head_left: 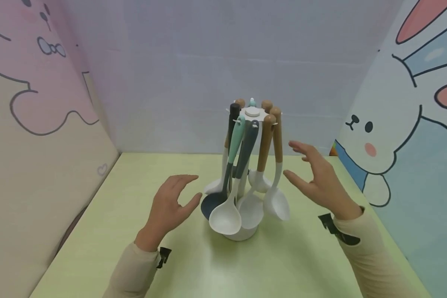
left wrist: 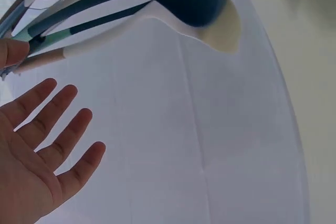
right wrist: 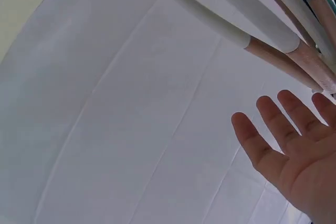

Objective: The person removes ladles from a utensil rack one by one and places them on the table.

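A white utensil stand (head_left: pixel 242 235) is on the table, hung all round with ladles and other kitchen tools. At its front hang a white ladle (head_left: pixel 225 218) with a dark grey handle and a dark blue ladle (head_left: pixel 210 203) with a mint green handle. White-headed tools with brown handles, among them a ladle (head_left: pixel 277 205), hang on the right side. My left hand (head_left: pixel 168 207) is held in the air left of the stand, fingers extended, apart from the tools. On the right, my right hand (head_left: pixel 318 182) hovers beside the brown handles, fingers spread, touching nothing.
The pale yellow-green table (head_left: pixel 164 269) reaches back to a plain whitish wall (head_left: pixel 223 62). Side panels with cartoon drawings (head_left: pixel 372 136) border the table to the left and right. Dark straps (head_left: pixel 342 234) are on both sleeves.
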Available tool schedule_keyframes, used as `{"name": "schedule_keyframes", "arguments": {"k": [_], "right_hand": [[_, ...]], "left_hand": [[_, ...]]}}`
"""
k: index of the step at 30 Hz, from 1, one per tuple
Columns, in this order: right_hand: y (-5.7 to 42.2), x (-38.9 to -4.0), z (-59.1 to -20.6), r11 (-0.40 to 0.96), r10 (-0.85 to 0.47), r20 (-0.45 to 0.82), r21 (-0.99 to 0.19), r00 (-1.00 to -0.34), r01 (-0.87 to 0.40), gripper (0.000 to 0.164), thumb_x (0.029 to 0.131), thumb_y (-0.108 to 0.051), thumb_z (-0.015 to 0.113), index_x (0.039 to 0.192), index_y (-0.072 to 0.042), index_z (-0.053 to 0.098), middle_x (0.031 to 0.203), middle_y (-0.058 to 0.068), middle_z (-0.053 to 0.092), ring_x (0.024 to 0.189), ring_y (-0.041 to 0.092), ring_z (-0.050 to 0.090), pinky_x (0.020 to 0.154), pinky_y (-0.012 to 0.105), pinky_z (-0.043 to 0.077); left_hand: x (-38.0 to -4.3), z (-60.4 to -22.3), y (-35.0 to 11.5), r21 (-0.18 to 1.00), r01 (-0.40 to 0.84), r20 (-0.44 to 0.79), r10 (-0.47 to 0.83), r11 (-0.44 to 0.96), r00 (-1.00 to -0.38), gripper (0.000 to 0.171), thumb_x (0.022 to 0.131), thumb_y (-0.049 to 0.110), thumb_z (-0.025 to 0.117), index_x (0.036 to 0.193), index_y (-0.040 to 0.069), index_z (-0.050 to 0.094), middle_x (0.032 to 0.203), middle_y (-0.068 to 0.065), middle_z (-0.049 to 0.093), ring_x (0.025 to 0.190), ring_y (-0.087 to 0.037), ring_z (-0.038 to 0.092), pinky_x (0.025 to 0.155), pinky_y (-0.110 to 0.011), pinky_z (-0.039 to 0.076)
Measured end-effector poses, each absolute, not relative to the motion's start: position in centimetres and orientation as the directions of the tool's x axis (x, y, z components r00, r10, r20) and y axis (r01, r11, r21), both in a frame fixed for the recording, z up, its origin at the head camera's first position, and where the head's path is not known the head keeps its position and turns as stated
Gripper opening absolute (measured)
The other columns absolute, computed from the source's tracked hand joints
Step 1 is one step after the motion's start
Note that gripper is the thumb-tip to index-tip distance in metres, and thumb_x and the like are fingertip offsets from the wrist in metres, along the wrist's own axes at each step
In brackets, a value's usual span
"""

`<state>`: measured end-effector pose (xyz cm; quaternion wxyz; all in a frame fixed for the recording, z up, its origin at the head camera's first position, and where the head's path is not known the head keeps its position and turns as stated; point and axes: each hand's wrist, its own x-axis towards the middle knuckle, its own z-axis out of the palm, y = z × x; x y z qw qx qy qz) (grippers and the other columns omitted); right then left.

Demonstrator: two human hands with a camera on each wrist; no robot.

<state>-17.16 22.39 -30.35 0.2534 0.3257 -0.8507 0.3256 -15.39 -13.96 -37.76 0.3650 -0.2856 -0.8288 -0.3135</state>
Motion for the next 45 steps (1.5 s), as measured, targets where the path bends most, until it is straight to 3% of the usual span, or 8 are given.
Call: {"name": "schedule_keyframes", "arguments": {"k": [8,14,17,23,28,34,40,45], "right_hand": [[19.8,-21.4,-28.3,0.254,-0.304,0.609,-0.689,-0.733,-0.678,0.045,0.094,0.008,0.055,0.137,0.006,0.046,0.128,0.006,0.058,0.111,0.019,0.059,0.091,0.025,0.049],[19.0,-22.6,-30.3,-0.086,-0.370,0.554,-0.820,-0.746,-0.566,0.038,0.094,0.007,0.054,0.125,-0.016,0.060,0.109,0.000,0.066,0.098,0.015,0.064,0.084,0.028,0.054],[18.3,-22.9,-31.2,-0.089,-0.417,0.517,-0.841,-0.747,-0.533,0.040,0.093,0.007,0.058,0.121,-0.021,0.064,0.107,-0.001,0.069,0.099,0.015,0.067,0.085,0.029,0.055],[17.2,-23.3,-31.6,-0.090,-0.403,0.390,-0.917,-0.828,-0.388,0.028,0.088,0.002,0.071,0.111,-0.013,0.072,0.099,-0.003,0.073,0.092,0.014,0.071,0.084,0.029,0.056],[17.2,-23.8,-31.4,-0.084,-0.420,0.349,-0.934,-0.838,-0.346,0.032,0.085,0.009,0.067,0.108,-0.013,0.073,0.096,-0.003,0.074,0.091,0.014,0.072,0.083,0.030,0.057],[18.5,-23.1,-29.8,-0.039,-0.461,0.446,-0.874,-0.767,-0.485,0.032,0.090,0.007,0.065,0.117,-0.008,0.069,0.104,0.001,0.073,0.096,0.018,0.071,0.085,0.031,0.056],[20.0,-21.9,-26.0,0.018,-0.275,0.608,-0.772,-0.745,-0.636,0.034,0.091,0.006,0.058,0.124,-0.004,0.065,0.105,0.005,0.070,0.094,0.018,0.067,0.082,0.025,0.054],[19.5,-22.4,-23.7,0.044,-0.276,0.597,-0.775,-0.753,-0.631,0.051,0.091,-0.007,0.062,0.141,-0.004,0.051,0.131,0.008,0.057,0.121,0.024,0.052,0.098,0.034,0.046]], "left_hand": [[-16.4,-34.9,-11.2,0.393,0.791,0.827,0.196,0.470,-0.527,0.027,0.082,0.004,0.073,0.109,0.000,0.071,0.106,-0.010,0.071,0.100,-0.026,0.065,0.085,-0.043,0.053],[-17.0,-34.0,-9.0,0.405,0.817,0.840,0.185,0.411,-0.510,0.025,0.083,0.001,0.071,0.108,-0.001,0.071,0.104,-0.010,0.072,0.097,-0.026,0.065,0.076,-0.043,0.054],[-17.1,-33.8,-8.3,0.410,0.825,0.845,0.179,0.390,-0.504,0.024,0.083,0.000,0.070,0.107,-0.002,0.071,0.104,-0.011,0.072,0.096,-0.026,0.066,0.075,-0.043,0.054],[-17.2,-33.9,-7.4,0.413,0.840,0.855,0.166,0.352,-0.491,0.024,0.082,-0.002,0.070,0.106,-0.002,0.071,0.101,-0.012,0.072,0.093,-0.026,0.066,0.072,-0.044,0.055],[-17.3,-34.1,-6.7,0.433,0.838,0.847,0.169,0.333,-0.505,0.024,0.082,-0.002,0.070,0.106,-0.002,0.070,0.101,-0.012,0.072,0.092,-0.024,0.067,0.072,-0.043,0.055],[-17.3,-34.3,-6.3,0.438,0.838,0.847,0.161,0.326,-0.506,0.024,0.081,-0.004,0.071,0.105,-0.001,0.070,0.101,-0.011,0.072,0.090,-0.024,0.068,0.071,-0.040,0.055],[-17.4,-34.2,-6.4,0.424,0.844,0.858,0.153,0.330,-0.491,0.024,0.081,-0.004,0.070,0.105,-0.001,0.070,0.100,-0.012,0.072,0.089,-0.025,0.068,0.069,-0.041,0.056],[-17.6,-33.5,-6.2,0.397,0.853,0.879,0.127,0.338,-0.460,0.025,0.080,-0.004,0.072,0.105,-0.003,0.069,0.098,-0.014,0.071,0.087,-0.028,0.067,0.066,-0.042,0.056]]}}
